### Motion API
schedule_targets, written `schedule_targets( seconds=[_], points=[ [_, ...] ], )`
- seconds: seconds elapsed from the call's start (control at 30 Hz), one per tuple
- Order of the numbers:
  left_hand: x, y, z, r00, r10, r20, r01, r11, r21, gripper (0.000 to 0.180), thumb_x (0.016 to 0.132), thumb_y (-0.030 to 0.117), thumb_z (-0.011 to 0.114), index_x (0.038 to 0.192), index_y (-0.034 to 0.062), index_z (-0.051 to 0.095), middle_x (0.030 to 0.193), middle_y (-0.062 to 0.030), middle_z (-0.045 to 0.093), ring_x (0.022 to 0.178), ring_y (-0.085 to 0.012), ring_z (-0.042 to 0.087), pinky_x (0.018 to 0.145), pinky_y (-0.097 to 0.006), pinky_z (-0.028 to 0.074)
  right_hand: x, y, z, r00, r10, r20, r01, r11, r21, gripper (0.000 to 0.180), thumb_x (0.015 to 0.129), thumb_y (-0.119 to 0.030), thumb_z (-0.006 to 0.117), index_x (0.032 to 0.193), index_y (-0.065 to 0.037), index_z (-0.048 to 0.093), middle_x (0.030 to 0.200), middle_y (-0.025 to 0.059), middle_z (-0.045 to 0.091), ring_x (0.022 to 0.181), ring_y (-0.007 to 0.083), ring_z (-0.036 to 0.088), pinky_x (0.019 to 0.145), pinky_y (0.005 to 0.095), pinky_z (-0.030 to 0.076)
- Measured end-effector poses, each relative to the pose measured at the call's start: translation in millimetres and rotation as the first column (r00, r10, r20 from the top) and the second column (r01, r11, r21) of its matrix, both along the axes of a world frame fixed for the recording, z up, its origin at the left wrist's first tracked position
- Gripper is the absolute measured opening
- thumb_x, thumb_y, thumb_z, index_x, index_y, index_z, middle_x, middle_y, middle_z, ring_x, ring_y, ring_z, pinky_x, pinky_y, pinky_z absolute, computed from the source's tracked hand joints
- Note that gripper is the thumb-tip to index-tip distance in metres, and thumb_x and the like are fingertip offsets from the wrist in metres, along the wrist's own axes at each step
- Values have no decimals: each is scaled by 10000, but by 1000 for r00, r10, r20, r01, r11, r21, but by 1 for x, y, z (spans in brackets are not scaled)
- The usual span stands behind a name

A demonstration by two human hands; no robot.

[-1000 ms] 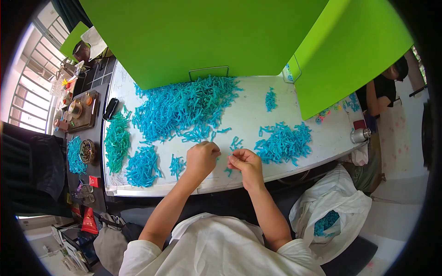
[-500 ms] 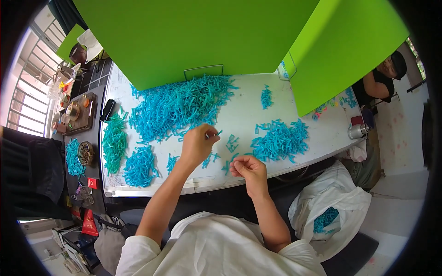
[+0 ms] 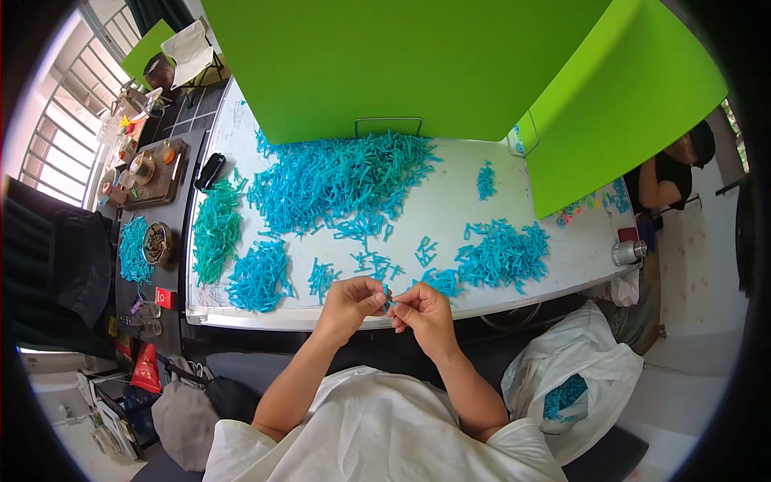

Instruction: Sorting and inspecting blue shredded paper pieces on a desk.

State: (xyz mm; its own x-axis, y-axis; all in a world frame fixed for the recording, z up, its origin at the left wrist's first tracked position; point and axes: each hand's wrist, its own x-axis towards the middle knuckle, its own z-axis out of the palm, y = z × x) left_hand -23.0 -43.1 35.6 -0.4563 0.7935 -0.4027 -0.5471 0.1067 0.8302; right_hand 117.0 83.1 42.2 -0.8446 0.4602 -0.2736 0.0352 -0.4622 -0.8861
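Here the left hand [image 3: 351, 303] and right hand [image 3: 419, 313] meet at the near edge of the white worktop [image 3: 450, 205], fingers pinching one small blue piece [image 3: 386, 300] between them, just below the scattered blue pieces [image 3: 337, 181]

Two bare hands: left hand [image 3: 352, 301], right hand [image 3: 421, 312], pinching one small blue plastic piece [image 3: 387, 299] between them. One white worktable [image 3: 450, 213]. Two bright green upright boards [image 3: 401, 64]. One large heap of blue plastic pieces [image 3: 341, 181], too many to count. One green-tinted heap [image 3: 215, 229]. One white plastic bag [image 3: 574, 386]. One metal cup [image 3: 626, 252].
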Motion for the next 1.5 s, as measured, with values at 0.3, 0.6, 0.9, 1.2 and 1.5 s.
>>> schedule_targets(
  seconds=[0.3,0.6,0.9,1.2,1.5],
  points=[
    [10,-4,-3,955,-45,-294,13,994,-111,17,896,-44,704,885,-33,696,794,-49,708,716,-89,621,640,-252,503,2,6,9,973,110,202,-134,985,108,79,927,6,677,887,-17,611,776,76,702,624,90,639,541,233,519],
    [29,-23,-15,914,-72,-400,-32,968,-248,84,871,-96,702,830,-32,666,784,-66,704,683,-95,643,621,-240,535,10,-18,-17,966,136,220,-153,986,62,116,910,-14,711,869,-39,605,761,76,702,599,95,627,523,229,489],
    [34,-36,-26,737,44,-674,-159,981,-110,158,781,-14,802,901,34,710,948,-54,630,697,-121,584,653,-271,474,5,-33,-6,992,77,101,-66,992,-106,161,934,-48,711,1075,23,684,940,72,732,855,112,678,793,263,556],
    [-6,-13,-14,481,20,-876,-362,915,-178,170,767,0,787,902,66,707,893,-80,598,605,-180,540,570,-308,438,21,12,-4,949,-308,62,56,358,932,254,716,129,674,925,-12,704,863,137,723,764,309,674,711,394,537],
    [-61,35,-36,120,-96,-988,-461,876,-141,108,785,81,781,862,108,710,892,-82,632,818,-322,642,686,-414,499,19,25,-28,928,-351,122,-140,-25,990,305,689,95,700,967,-24,734,1109,93,726,1080,313,600,949,423,448]
  ],
)
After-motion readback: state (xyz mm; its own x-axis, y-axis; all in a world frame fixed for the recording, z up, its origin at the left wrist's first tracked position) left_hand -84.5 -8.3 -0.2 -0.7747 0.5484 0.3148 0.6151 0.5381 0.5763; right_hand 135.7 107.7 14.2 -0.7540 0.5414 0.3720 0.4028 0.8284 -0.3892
